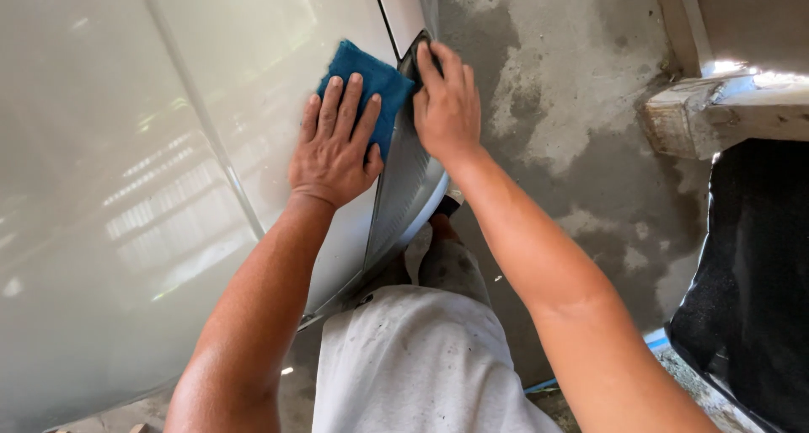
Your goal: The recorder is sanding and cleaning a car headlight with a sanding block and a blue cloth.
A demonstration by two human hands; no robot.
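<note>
While pressed flat on the silver car panel (126, 189), left hand (334, 142) lying on a blue cloth (371, 83), fingers spread and straight, not clenched; palm and fingers holding the cloth down against the painted surface. Cloth found near the top edge of the panel, just beside the dark headlight (404, 163), its upper corner showing free above the fingertips. Right hand (447, 104) resting on the headlight, fingers bent over its upper dark rim, thumb side toward the cloth; touching and lightly gripping the rim, though how firmly cannot be told. Both hands close together, almost touching at the cloth edge.

Below the arms, white shorts (421, 366) with small dark spots, and a bent knee seen between the forearms. Grey concrete floor (573, 130) to the right, stained in lighter patches. Black mat (750, 298) at the right edge, and a pale concrete block (699, 117) above it, in strong sunlight.
</note>
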